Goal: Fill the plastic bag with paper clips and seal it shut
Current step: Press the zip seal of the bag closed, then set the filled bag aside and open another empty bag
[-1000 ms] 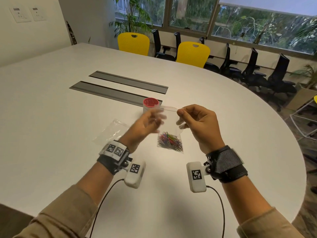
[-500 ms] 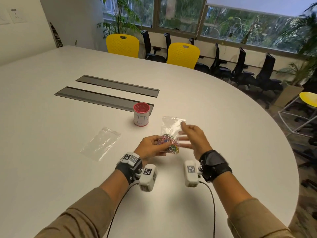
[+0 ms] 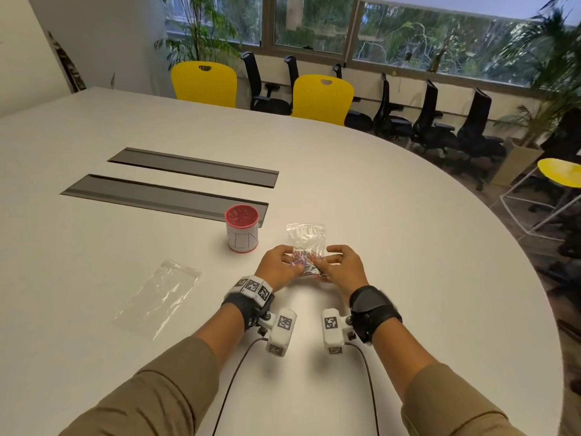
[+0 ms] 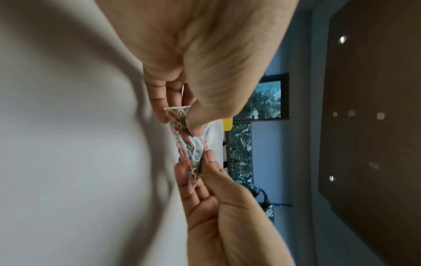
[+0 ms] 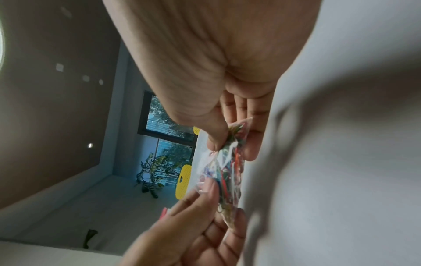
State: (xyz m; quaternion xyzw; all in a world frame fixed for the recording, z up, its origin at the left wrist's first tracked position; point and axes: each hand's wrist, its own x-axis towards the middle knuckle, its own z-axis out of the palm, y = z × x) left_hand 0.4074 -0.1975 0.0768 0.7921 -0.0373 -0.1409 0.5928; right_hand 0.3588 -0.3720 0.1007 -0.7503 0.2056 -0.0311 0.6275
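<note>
A small clear plastic bag (image 3: 305,239) with coloured paper clips (image 3: 306,262) in its near end lies low over the white table (image 3: 408,247), its top pointing away from me. My left hand (image 3: 290,262) pinches the clip-filled end from the left, thumb on top. My right hand (image 3: 323,262) pinches the same end from the right. In the left wrist view the left hand (image 4: 178,123) has its thumb and fingers on the bag (image 4: 189,149). The right wrist view has the right hand (image 5: 232,146) pinching the bag (image 5: 224,172). I cannot tell whether the bag's top is sealed.
A white cup with a red top (image 3: 242,229) stands just left of the bag. A second, empty clear bag (image 3: 158,295) lies flat further left. Two grey cable hatches (image 3: 163,196) run across the table behind. Yellow and black chairs line the far edge.
The bag came down from mid-air to just over the table. My left hand moved to its clip-filled end, and my right hand let go of the top and joined it there.
</note>
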